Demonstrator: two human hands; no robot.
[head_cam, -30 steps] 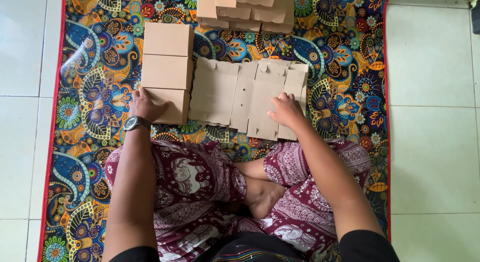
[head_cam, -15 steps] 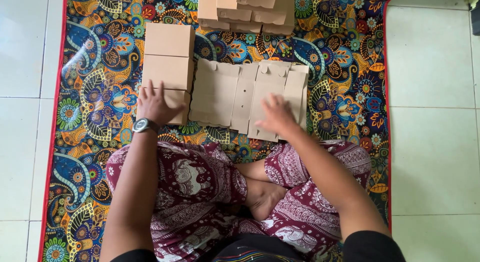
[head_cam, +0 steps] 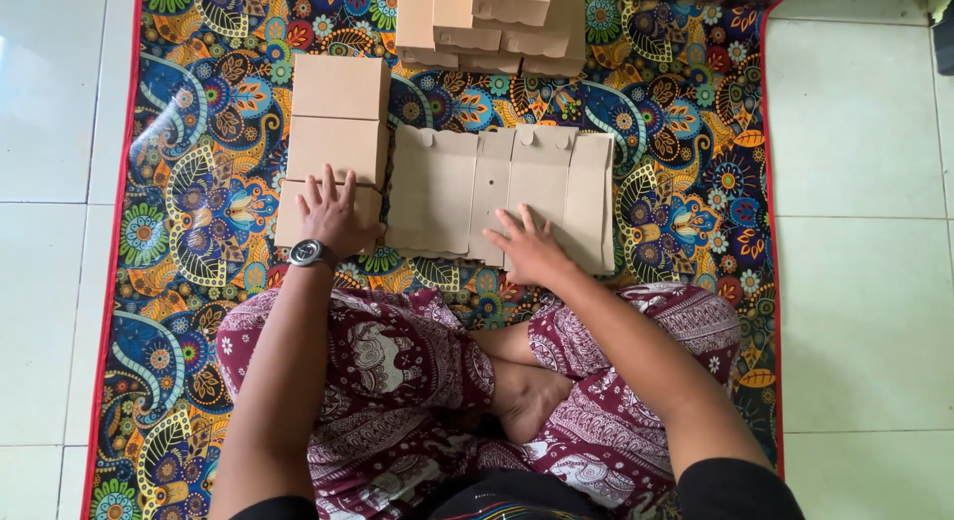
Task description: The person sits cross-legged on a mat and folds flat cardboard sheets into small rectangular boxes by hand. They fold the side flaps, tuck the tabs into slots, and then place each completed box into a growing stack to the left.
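Cardboard blank [head_cam: 497,197], unfolded and flat, lies on the patterned mat [head_cam: 686,182] straight ahead of my crossed legs, its creased panels running side by side. My right hand [head_cam: 532,250] rests palm down on its near edge, fingers spread and open, gripping nothing. Just left of the blank, three folded cardboard boxes [head_cam: 338,122] sit in a column, touching one another. My left hand [head_cam: 336,214] lies flat on the nearest of them, fingers splayed, pressing on the top rather than closing around it. I see a wristwatch [head_cam: 310,253] on that wrist. At the far edge of the mat, beyond the blank, a stack of more folded boxes [head_cam: 487,23] is piled up, partly cut off by the top of the view. Pale floor tiles [head_cam: 855,281] flank the mat on both sides.
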